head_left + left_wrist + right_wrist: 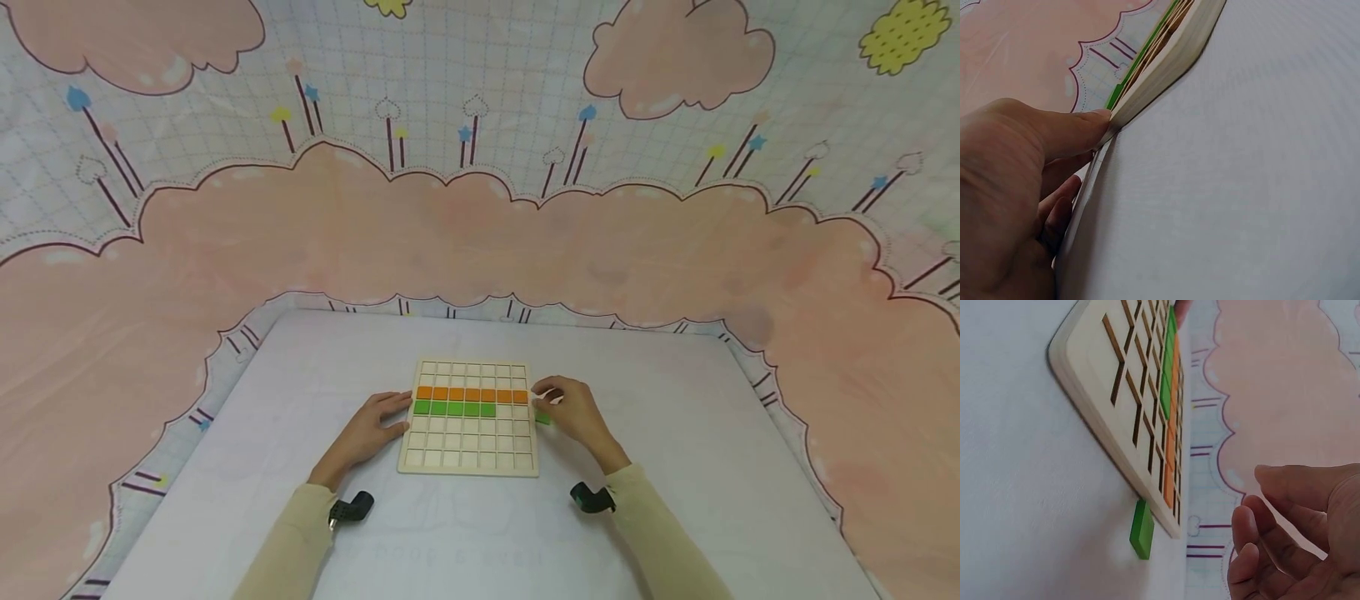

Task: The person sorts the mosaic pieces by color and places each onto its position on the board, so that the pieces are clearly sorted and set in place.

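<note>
A pale wooden grid board (468,472) lies flat on the table. Orange tiles (465,394) fill one whole row; right below, a row of green tiles (447,408) runs from the left and stops short of the right side. My left hand (366,429) rests against the board's left edge, thumb and fingertips touching it, as the left wrist view also shows. Beside the right edge, a loose green tile (1142,530) sits on the table by the board's rim. Over it hovers my right hand (576,412), fingers loosely bent, with nothing between thumb and fingertips.
White cloth covers the table (660,392). Behind it hangs a patterned backdrop (465,233) with pink clouds and candle-like drawings. A black wrist device sits at each sleeve, one at the left (352,507) and one at the right (592,498).
</note>
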A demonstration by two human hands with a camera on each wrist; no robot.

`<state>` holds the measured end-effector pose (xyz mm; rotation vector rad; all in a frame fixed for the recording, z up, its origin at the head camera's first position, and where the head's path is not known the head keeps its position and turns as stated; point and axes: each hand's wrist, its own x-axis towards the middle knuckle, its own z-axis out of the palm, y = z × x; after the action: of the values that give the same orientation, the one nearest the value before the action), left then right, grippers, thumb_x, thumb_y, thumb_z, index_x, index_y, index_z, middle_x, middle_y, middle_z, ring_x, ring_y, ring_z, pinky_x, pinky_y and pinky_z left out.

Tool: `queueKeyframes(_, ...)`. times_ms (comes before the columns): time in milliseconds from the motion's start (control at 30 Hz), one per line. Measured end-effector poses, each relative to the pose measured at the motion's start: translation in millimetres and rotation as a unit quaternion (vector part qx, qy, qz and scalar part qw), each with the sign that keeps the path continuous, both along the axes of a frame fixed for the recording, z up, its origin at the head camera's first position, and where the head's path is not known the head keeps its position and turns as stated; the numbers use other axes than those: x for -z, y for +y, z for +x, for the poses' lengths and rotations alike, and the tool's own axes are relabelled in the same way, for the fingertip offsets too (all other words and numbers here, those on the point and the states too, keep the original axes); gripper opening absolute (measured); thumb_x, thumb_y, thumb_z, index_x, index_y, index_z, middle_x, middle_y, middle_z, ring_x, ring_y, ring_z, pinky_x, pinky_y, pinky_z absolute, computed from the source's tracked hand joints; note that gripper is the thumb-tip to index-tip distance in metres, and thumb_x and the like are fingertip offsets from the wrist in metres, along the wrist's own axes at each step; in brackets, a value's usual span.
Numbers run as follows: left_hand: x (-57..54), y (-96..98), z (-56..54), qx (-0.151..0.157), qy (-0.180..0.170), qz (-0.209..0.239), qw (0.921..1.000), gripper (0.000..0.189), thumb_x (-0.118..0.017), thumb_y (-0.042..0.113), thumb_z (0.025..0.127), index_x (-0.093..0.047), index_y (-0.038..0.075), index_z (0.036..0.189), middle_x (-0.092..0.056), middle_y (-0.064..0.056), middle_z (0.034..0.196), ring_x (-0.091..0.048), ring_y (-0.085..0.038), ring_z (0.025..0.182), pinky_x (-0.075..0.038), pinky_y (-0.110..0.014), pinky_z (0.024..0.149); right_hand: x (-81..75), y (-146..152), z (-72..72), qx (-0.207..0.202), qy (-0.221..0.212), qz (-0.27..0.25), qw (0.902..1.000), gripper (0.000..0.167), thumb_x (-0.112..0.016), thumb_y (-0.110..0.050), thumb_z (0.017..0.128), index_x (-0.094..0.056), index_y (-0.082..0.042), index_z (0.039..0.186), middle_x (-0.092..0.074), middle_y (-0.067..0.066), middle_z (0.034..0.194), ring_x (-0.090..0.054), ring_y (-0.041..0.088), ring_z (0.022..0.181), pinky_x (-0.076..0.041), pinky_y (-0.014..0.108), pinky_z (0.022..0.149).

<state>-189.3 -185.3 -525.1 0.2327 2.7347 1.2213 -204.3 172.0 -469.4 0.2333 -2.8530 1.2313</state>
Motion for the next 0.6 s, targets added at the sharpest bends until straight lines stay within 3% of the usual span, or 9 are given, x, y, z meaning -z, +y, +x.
queueKeyframes(300,1.5,-0.6,-1.4,0.004,0.006,-0.005,1.0000,0.054,-0.068,0.019,0.093,-0.052,0.008,0.143,-0.041,-0.009,0.155,-0.030,-0.036,0.146,-0.024,-0.060,0.119,3.3,18.3,-1.4,0.018,0.004,0.000,0.9998,0.020,-0.076,-0.014,0.085,-0.073,-0.010,0.105,-0.073,0.006,0.105,-0.066,0.020,0.093,-0.056,0.038,0.083)
queueKeyframes(600,-0.1,-0.5,-0.8,0.009,0.010,-0.005,0.9999,0.053,-0.068,0.019,0.092,-0.052,0.008,0.142,-0.041,-0.010,0.155,-0.031,-0.037,0.146,-0.025,-0.060,0.118,12.2,36.1,0.5,0.029,-0.016,0.005,0.9994,0.022,-0.075,-0.015,0.086,-0.073,-0.010,0.108,-0.072,0.007,0.107,-0.066,0.023,0.096,-0.055,0.032,0.075)
